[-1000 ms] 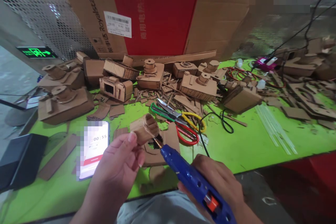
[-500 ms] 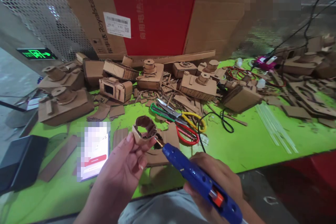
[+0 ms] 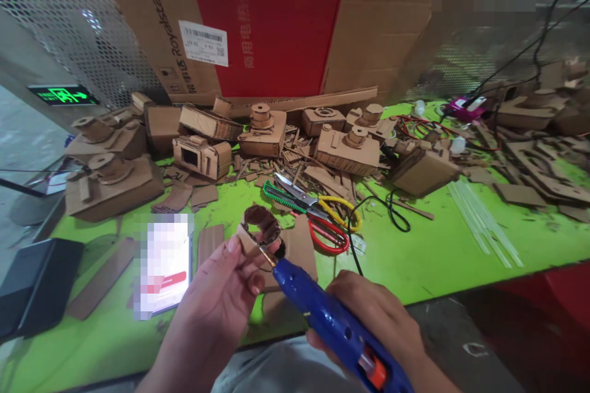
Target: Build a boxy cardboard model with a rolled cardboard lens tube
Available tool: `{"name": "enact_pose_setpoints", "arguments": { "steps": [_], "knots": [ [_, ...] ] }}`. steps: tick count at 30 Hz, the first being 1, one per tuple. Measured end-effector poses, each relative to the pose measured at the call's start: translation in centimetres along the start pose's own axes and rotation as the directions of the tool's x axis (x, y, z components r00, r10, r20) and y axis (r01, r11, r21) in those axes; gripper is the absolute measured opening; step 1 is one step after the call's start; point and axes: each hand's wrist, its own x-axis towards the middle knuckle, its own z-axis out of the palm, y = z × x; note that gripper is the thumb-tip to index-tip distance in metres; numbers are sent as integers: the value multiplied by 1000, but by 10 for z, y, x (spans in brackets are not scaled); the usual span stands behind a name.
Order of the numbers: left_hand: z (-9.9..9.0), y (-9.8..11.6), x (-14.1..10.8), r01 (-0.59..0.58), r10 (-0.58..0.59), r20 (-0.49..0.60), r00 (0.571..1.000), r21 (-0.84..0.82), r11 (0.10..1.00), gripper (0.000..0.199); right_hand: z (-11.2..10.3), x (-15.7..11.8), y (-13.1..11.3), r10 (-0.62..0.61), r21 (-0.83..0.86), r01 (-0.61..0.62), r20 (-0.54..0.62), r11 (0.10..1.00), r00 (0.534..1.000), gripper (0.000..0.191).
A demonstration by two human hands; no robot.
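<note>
Between the thumb and fingers of my left hand [image 3: 221, 301] is a short cardboard ring [image 3: 251, 242], its hollow end tilted up toward me. My right hand [image 3: 378, 313] is wrapped round a blue hot glue gun [image 3: 318, 307] with an orange part near its rear. The metal nozzle points up and left, its tip at the near side of the ring's rim. Whether glue is coming out is too small to tell. Below the ring lie flat cardboard pieces [image 3: 297, 245], one with a round hole, partly hidden by my hands.
Scissors with yellow handles [image 3: 341, 212], red-handled scissors [image 3: 329, 239] and a green cutter [image 3: 281, 196] lie beyond my hands. Clear glue sticks [image 3: 483, 221] are at right, a phone [image 3: 170, 264] at left. Several cardboard cameras [image 3: 348, 150] and scraps line the back before a large box [image 3: 387, 18].
The glue gun has shifted left, its nozzle going from the ring's right side to its near front. The ring has moved slightly right and turned a little in my left hand.
</note>
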Motion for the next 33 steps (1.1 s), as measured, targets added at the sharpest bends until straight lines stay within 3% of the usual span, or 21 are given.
{"name": "enact_pose_setpoints", "arguments": {
  "steps": [9,15,19,23,28,33],
  "knots": [
    [-1,2,-1,-50,50,-10,999,15,999,19,-1,-2,4,14,-90,-19,-53,996,998,18],
    [-2,9,-4,61,-61,-9,998,-2,998,14,3,5,11,-29,-101,7,-211,995,977,26],
    [10,12,-15,83,-81,-83,993,20,996,13,5,0,15,33,-97,-52,-188,994,982,29],
    [17,16,-23,123,-118,-99,988,44,991,6,-3,3,11,94,54,-85,-203,995,975,48],
    [10,20,-24,202,-202,-16,979,50,978,8,-23,19,-2,75,80,-70,-73,994,994,49],
    [2,22,-25,308,-308,87,947,20,951,11,-27,24,-7,92,43,-89,-62,995,994,59]
  ]
}}
